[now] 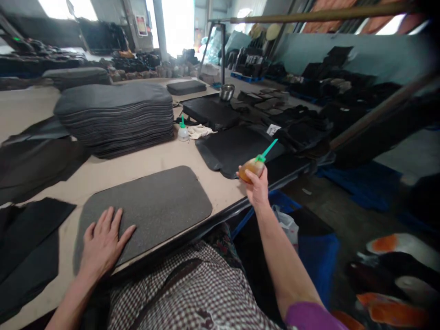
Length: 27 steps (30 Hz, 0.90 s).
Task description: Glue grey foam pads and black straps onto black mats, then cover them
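Note:
My left hand point(103, 240) lies flat, fingers spread, on the near left corner of a grey felt pad point(154, 204) that rests on the beige table point(144, 158). My right hand point(257, 185) is raised over the table's right edge, closed around a small squeeze bottle of amber liquid point(252, 167). The bottle's green nozzle points up and to the right. A black shaped mat point(237, 146) lies just beyond that hand.
A tall stack of grey felt pads point(117, 117) stands behind the single pad. A second small bottle with a green tip point(183, 132) sits beside a white cloth point(201, 131). Black pieces cover the table's left and far right. A metal bowl point(227, 91) stands farther back.

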{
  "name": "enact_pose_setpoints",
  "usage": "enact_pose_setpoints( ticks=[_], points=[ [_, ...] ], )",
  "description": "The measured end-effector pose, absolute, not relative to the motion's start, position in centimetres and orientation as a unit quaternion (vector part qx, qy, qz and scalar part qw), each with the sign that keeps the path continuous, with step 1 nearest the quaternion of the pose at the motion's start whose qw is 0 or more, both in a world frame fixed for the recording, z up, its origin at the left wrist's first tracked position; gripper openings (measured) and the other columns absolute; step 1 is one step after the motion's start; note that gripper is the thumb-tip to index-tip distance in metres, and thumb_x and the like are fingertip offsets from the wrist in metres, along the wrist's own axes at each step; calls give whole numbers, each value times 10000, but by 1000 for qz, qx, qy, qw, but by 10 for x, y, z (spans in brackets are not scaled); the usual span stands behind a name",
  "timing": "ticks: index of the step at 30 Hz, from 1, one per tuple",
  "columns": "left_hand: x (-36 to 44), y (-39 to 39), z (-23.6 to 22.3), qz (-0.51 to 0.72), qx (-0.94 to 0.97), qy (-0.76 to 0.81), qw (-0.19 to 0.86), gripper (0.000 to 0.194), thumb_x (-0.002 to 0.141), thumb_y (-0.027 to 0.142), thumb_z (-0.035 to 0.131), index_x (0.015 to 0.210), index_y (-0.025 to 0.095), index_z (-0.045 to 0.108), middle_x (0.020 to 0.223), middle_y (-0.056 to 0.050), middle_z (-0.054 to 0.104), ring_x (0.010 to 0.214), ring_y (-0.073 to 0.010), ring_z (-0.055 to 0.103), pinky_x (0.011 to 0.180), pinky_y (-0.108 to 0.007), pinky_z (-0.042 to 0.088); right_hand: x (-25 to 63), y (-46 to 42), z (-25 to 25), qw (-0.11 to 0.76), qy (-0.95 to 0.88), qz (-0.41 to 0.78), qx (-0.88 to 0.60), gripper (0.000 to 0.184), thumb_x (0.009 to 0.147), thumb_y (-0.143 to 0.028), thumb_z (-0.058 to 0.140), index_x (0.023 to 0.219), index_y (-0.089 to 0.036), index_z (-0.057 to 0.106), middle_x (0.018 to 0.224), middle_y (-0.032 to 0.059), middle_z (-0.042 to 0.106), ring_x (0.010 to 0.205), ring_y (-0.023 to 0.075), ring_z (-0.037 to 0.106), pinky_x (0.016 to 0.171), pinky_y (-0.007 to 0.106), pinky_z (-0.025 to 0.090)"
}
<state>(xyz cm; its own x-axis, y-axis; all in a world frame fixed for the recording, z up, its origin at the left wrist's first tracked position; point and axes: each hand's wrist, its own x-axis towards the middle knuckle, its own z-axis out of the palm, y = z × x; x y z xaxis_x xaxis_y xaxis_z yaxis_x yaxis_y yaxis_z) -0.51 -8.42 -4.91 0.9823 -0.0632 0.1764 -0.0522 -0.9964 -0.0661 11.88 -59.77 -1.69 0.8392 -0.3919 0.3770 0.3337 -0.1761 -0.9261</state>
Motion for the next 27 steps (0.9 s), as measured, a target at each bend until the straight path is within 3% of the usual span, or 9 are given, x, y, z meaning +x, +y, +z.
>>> enact_pose_setpoints(
  ticks=[2, 7, 13, 16, 19, 22, 27],
  points=[
    [-8, -89, -44, -84, -996, 12, 33, 766, 1028, 619, 221, 1590, 128, 393, 1695, -180, 306, 1583, -325, 265, 1243, -556, 249, 111, -565, 3, 709, -70, -142, -688, 815, 830, -493, 772, 1502, -317, 347, 1337, 85, 592, 1143, 304, 663, 900, 465, 603],
    [-10, -91, -28, -45, -999, -3, -3, 761, 1021, 677, 271, 1606, 201, 374, 1712, -151, 278, 1589, -287, 263, 1267, -516, 224, 106, -464, 29, 622, -184, 15, -761, 821, 661, -428, 965, 1382, -277, 603, 1323, 87, 619, 1145, 324, 634, 978, 436, 556],
    [-23, -108, -24, -90, -994, 30, -49, 791, 996, 722, 312, 1599, 215, 376, 1714, -141, 278, 1587, -283, 261, 1275, -521, 197, 93, -328, 29, 702, -213, 114, -670, 656, 759, -528, 851, 1301, -239, 623, 1171, 64, 683, 995, 272, 658, 777, 336, 565],
    [-31, -119, -31, -82, -991, 63, -90, 824, 980, 753, 299, 1579, 196, 406, 1621, -152, 451, 1521, -277, 383, 1283, -504, 179, 90, -289, 26, 638, -269, 120, -712, 580, 844, -603, 752, 1280, -246, 615, 1092, 44, 685, 917, 257, 649, 713, 325, 545],
    [-34, -120, -35, -63, -989, 54, -120, 844, 975, 768, 261, 1562, 183, 420, 1523, -163, 561, 1428, -298, 497, 1239, -529, 267, 89, -270, 24, 532, -357, 99, -762, 545, 871, -633, 722, 1238, -246, 610, 1097, 41, 690, 931, 264, 646, 789, 368, 539],
    [-35, -118, -35, -31, -989, 36, -138, 845, 978, 766, 230, 1556, 180, 426, 1524, -166, 560, 1378, -317, 543, 1145, -503, 396, 89, -260, 24, 471, -405, 107, -776, 573, 869, -641, 737, 1259, -248, 588, 1054, 39, 685, 879, 258, 645, 756, 371, 533],
    [-34, -118, -40, -43, -987, 26, -153, 895, 971, 764, 303, 1612, 138, 318, 1607, -161, 466, 1451, -305, 455, 1201, -446, 358, 85, -245, 28, 452, -497, 110, -733, 563, 879, -574, 786, 1296, -260, 573, 1145, 65, 643, 989, 277, 635, 840, 398, 541]
  ],
)
